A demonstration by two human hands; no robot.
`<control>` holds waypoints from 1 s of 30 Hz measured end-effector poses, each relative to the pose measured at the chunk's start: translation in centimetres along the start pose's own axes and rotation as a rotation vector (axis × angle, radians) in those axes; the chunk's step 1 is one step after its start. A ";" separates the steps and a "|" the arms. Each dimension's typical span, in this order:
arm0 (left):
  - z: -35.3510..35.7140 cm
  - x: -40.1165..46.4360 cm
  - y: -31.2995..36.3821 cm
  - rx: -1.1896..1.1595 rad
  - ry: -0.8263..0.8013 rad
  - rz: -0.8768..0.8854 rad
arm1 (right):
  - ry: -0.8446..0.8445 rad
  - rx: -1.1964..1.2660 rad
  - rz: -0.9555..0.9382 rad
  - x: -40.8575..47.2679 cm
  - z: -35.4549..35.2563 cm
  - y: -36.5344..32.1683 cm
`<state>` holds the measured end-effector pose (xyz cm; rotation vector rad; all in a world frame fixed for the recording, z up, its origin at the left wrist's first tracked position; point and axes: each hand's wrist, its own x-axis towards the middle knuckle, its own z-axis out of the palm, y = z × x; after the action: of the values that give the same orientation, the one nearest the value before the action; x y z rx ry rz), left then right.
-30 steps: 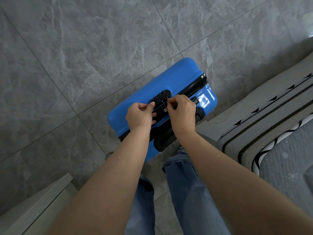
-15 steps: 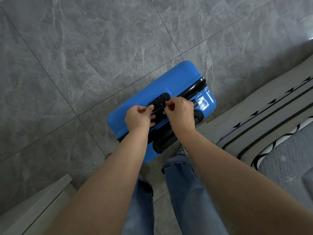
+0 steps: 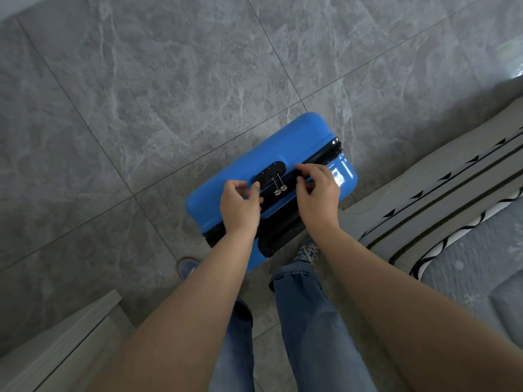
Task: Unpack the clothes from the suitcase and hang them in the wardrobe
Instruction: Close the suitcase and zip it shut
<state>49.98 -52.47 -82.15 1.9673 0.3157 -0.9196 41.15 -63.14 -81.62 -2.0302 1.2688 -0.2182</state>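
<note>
A blue hard-shell suitcase (image 3: 283, 145) stands zipped closed on the grey tiled floor, right in front of my feet. Its black combination lock (image 3: 270, 169) faces up, and two metal zipper pulls (image 3: 278, 185) hang free from it. My left hand (image 3: 240, 206) hovers just left of the lock with loosely curled fingers, its thumb tip at the lock's edge. My right hand (image 3: 318, 193) sits right of the pulls, its bent fingertips resting on the black zipper band. Neither hand holds anything. No clothes or wardrobe show.
A bed (image 3: 441, 193) with a grey striped cover and patterned blanket fills the right side, close to the suitcase. A pale furniture edge (image 3: 70, 335) sits at the lower left. My jeans-clad legs (image 3: 305, 321) stand behind the case. Tiled floor (image 3: 169, 80) stretches ahead.
My right hand has let go of the zipper pulls and slid right. My left hand has drawn back slightly left. The pulls now hang uncovered between the hands.
</note>
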 end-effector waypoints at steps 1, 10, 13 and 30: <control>0.2 -0.7 -0.4 0.036 -0.006 0.043 | -0.011 -0.020 0.017 0.2 -0.5 0.1; 1.0 -5.8 -3.6 0.677 -0.250 0.310 | -0.536 -0.488 0.138 3.7 -4.5 1.2; 1.4 -6.3 -3.8 0.737 -0.191 0.316 | -0.643 -0.586 0.053 3.6 -5.2 2.1; 2.3 -12.8 -11.2 0.750 0.241 0.142 | -0.744 -0.868 -0.252 -2.2 -5.5 2.5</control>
<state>33.96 -46.44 -80.87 2.7560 -0.0579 -0.7660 35.60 -64.63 -78.80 -2.5779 0.6489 1.0543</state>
